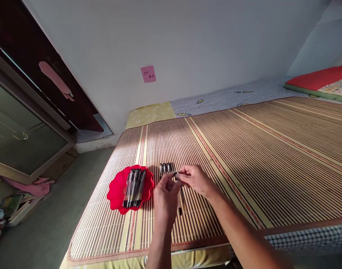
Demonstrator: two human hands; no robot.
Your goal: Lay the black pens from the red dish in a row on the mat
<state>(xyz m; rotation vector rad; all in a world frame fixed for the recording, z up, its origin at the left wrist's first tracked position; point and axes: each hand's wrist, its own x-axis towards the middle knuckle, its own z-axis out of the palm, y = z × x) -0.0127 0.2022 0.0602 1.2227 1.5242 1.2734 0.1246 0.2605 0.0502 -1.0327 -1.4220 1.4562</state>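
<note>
My left hand (164,196) and my right hand (195,178) meet over the bamboo mat (243,157), fingers pinched together on a small dark pen part (176,174). A pen body (182,200) hangs or lies just below them; which hand holds it is unclear. Just beyond the hands lie three dark pen caps (165,167) side by side on the mat. To the left sits a red scalloped plate (115,190) with several black pens (134,183) lying in it.
The mat covers a bed along a white wall bearing a pink sticky note (148,74). A red and green pillow (322,82) lies far right. A dark cabinet (33,93) and floor clutter (8,209) are at left.
</note>
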